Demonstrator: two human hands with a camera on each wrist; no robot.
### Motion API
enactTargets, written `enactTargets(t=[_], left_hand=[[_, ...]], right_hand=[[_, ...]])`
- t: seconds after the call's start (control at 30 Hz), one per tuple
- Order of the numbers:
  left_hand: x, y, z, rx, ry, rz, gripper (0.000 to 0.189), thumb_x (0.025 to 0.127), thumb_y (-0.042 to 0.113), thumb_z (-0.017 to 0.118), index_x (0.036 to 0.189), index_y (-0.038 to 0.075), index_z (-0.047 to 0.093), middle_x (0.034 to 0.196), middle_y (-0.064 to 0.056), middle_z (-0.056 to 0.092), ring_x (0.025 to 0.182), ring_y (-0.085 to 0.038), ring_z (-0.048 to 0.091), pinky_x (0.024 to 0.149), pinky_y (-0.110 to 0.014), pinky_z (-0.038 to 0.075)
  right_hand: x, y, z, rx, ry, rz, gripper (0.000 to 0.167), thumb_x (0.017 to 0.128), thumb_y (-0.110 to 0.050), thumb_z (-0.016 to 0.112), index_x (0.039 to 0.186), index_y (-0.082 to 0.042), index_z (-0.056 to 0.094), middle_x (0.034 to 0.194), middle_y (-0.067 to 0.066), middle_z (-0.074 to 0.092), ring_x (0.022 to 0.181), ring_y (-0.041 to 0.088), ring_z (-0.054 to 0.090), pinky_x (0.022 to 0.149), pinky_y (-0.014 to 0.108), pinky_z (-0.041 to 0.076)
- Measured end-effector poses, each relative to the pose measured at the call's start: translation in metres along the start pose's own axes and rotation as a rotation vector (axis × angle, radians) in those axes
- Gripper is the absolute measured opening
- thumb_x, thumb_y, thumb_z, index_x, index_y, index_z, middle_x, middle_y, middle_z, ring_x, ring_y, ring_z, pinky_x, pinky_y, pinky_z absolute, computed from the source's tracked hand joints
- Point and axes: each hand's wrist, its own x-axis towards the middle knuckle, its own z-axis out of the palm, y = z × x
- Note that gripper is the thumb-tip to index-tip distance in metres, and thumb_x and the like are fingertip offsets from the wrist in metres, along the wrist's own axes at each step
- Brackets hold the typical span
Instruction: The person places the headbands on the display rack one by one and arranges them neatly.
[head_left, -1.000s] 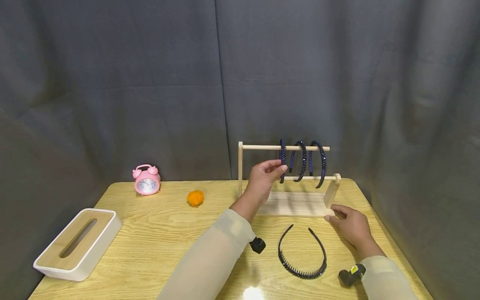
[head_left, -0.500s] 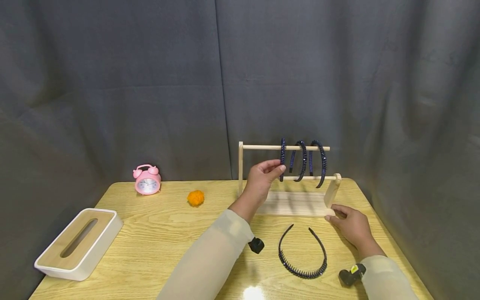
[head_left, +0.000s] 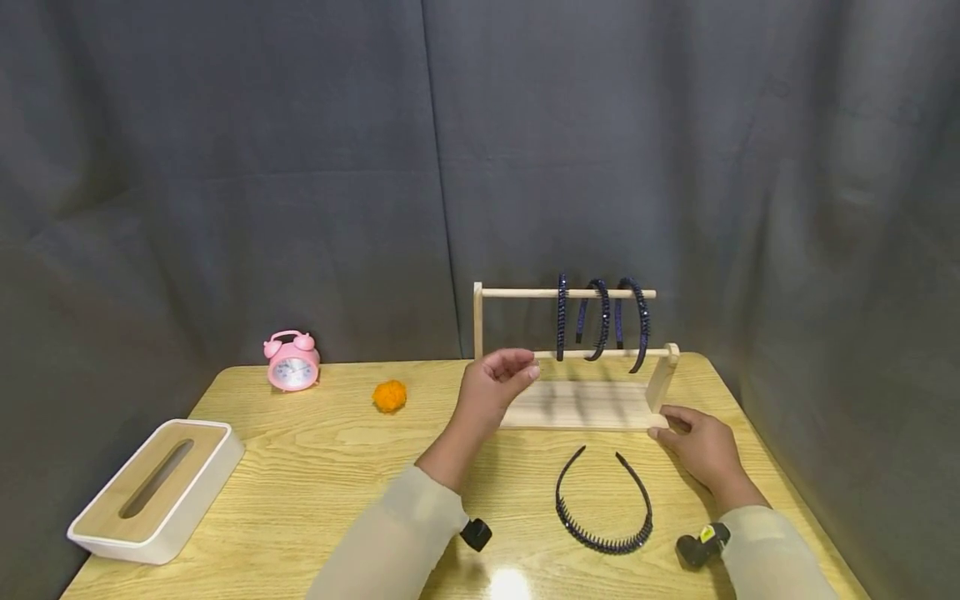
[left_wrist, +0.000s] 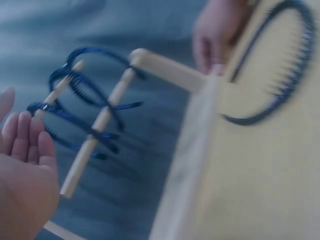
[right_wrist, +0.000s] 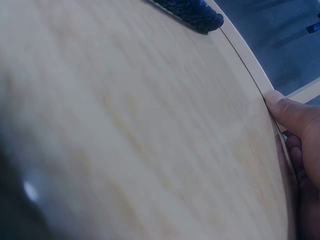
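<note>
A wooden headband rack (head_left: 585, 408) with two rods stands at the back right of the table. Three dark blue toothed headbands hang over its rods: a left one (head_left: 561, 325), a middle one (head_left: 604, 321) and a right one (head_left: 643, 325). My left hand (head_left: 486, 393) is just left of and below the left headband, fingers relaxed and holding nothing. At the rack's front right corner my right hand (head_left: 703, 448) grips the base, its thumb (right_wrist: 280, 102) on the front edge. Another toothed headband (head_left: 609, 547) lies on the table before the rack, ends pointing toward it.
On the left sits a white tissue box (head_left: 202, 475) with a wooden lid. A pink alarm clock (head_left: 293, 367) and an orange pom-pom (head_left: 390, 396) are toward the back of the table (head_left: 322, 475). A dark curtain (head_left: 300, 167) hangs behind.
My left hand has let go of the left headband and moved down and to the left. That headband now hangs on the rack by itself. My right hand stays at the base corner.
</note>
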Motion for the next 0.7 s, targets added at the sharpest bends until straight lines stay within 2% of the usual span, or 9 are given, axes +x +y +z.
enactTargets(t=[0.1, 0.2, 0.27, 0.37, 0.43, 0.53, 0.7], left_hand=[[-0.027, -0.011, -0.002, 0.252, -0.184, 0.047, 0.025, 0.1, 0.018, 0.083, 0.122, 0.008, 0.079, 0.118, -0.004, 0.08, 0.106, -0.013, 0.071, 0.098, -0.034, 0.061], [-0.05, -0.02, 0.002, 0.575, -0.412, 0.085, 0.033, 0.099, 0.03, 0.084, 0.13, 0.017, 0.078, 0.13, 0.004, 0.077, 0.122, -0.014, 0.07, 0.111, -0.04, 0.057], [-0.063, -0.024, 0.007, 0.789, -0.554, 0.138, 0.042, 0.099, 0.037, 0.084, 0.137, 0.022, 0.075, 0.138, 0.009, 0.073, 0.133, -0.015, 0.066, 0.117, -0.039, 0.053], [-0.076, -0.028, 0.016, 0.997, -0.716, 0.229, 0.046, 0.101, 0.039, 0.081, 0.143, 0.024, 0.072, 0.146, 0.011, 0.068, 0.141, -0.008, 0.059, 0.12, -0.028, 0.048], [-0.082, -0.029, 0.019, 1.05, -0.781, 0.288, 0.043, 0.102, 0.035, 0.08, 0.142, 0.023, 0.072, 0.144, 0.012, 0.069, 0.14, -0.006, 0.059, 0.118, -0.023, 0.047], [-0.088, -0.031, 0.02, 1.061, -0.827, 0.316, 0.039, 0.102, 0.028, 0.081, 0.14, 0.022, 0.074, 0.14, 0.013, 0.071, 0.135, -0.002, 0.06, 0.113, -0.017, 0.049], [-0.088, -0.035, 0.016, 1.122, -0.814, 0.382, 0.039, 0.101, 0.025, 0.081, 0.139, 0.022, 0.074, 0.138, 0.014, 0.071, 0.134, 0.0, 0.061, 0.112, -0.013, 0.047]], right_hand=[[0.002, -0.002, 0.001, -0.005, -0.005, -0.016, 0.065, 0.101, -0.043, 0.079, 0.152, -0.005, 0.063, 0.152, 0.025, 0.063, 0.147, 0.055, 0.049, 0.119, 0.071, 0.042], [0.004, -0.002, 0.0, -0.01, -0.013, -0.025, 0.066, 0.102, -0.045, 0.078, 0.153, -0.005, 0.062, 0.151, 0.025, 0.063, 0.146, 0.055, 0.05, 0.118, 0.071, 0.042], [0.004, -0.001, -0.002, -0.013, -0.017, -0.028, 0.067, 0.102, -0.046, 0.077, 0.154, -0.005, 0.061, 0.152, 0.025, 0.062, 0.147, 0.056, 0.049, 0.118, 0.072, 0.042], [0.003, -0.001, -0.003, -0.021, -0.02, -0.029, 0.068, 0.103, -0.048, 0.076, 0.154, -0.005, 0.06, 0.154, 0.026, 0.06, 0.148, 0.057, 0.047, 0.119, 0.072, 0.04], [0.001, -0.002, -0.003, -0.018, -0.021, -0.031, 0.068, 0.103, -0.047, 0.076, 0.154, -0.005, 0.06, 0.154, 0.026, 0.06, 0.148, 0.057, 0.047, 0.119, 0.072, 0.04], [-0.002, -0.002, -0.003, -0.017, -0.023, -0.024, 0.068, 0.102, -0.047, 0.076, 0.153, -0.004, 0.061, 0.154, 0.027, 0.059, 0.148, 0.059, 0.046, 0.118, 0.073, 0.04], [-0.002, -0.003, -0.001, -0.023, -0.016, -0.016, 0.067, 0.102, -0.046, 0.076, 0.152, -0.004, 0.062, 0.155, 0.028, 0.058, 0.149, 0.058, 0.045, 0.119, 0.074, 0.039]])
